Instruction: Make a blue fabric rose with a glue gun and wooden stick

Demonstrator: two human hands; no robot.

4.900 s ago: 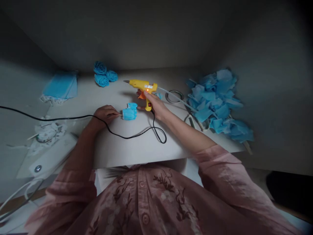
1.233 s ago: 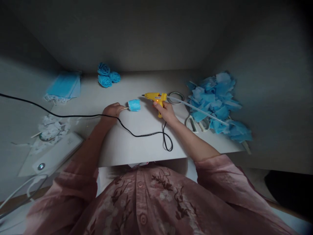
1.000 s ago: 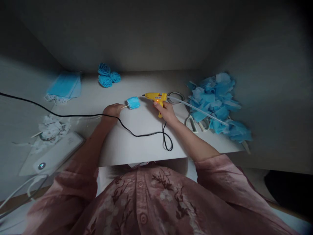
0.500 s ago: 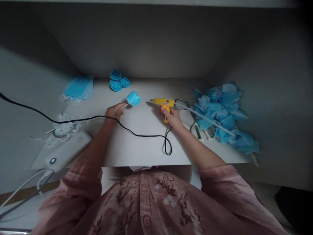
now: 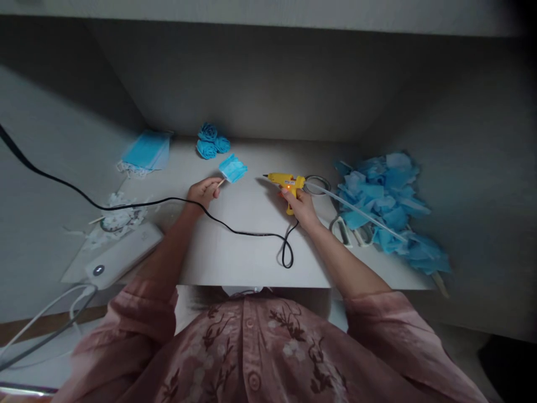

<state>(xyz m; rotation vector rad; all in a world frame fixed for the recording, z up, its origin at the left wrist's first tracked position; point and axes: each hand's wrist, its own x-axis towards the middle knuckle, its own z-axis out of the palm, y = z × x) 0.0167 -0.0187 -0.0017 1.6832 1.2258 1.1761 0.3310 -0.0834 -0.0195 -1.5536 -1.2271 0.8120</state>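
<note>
My left hand (image 5: 205, 192) is closed on a thin wooden stick (image 5: 220, 183). At the stick's far end is a piece of blue pleated mask fabric (image 5: 233, 168). My right hand (image 5: 302, 208) is wrapped round the handle of a yellow hot glue gun (image 5: 287, 180), with the thumb near its orange light. The gun's dark nozzle points left toward the blue fabric, with a gap between them. A long translucent glue stick (image 5: 356, 210) sticks out of the gun's back. Three rolled blue fabric roses (image 5: 207, 149) lie beyond my left hand.
A heap of blue fabric pieces (image 5: 386, 190) lies right, beside scissors (image 5: 351, 232) and a roll of tape (image 5: 318, 185). Blue masks (image 5: 146, 150), white scraps (image 5: 119, 215) and a white power bank (image 5: 126, 252) are left. A black cord (image 5: 235, 230) crosses the white table (image 5: 251, 263).
The view has shifted a little, so everything sits slightly lower and mostly farther right. The blue fabric has turned slightly in my left hand. Both hands keep their holds.
</note>
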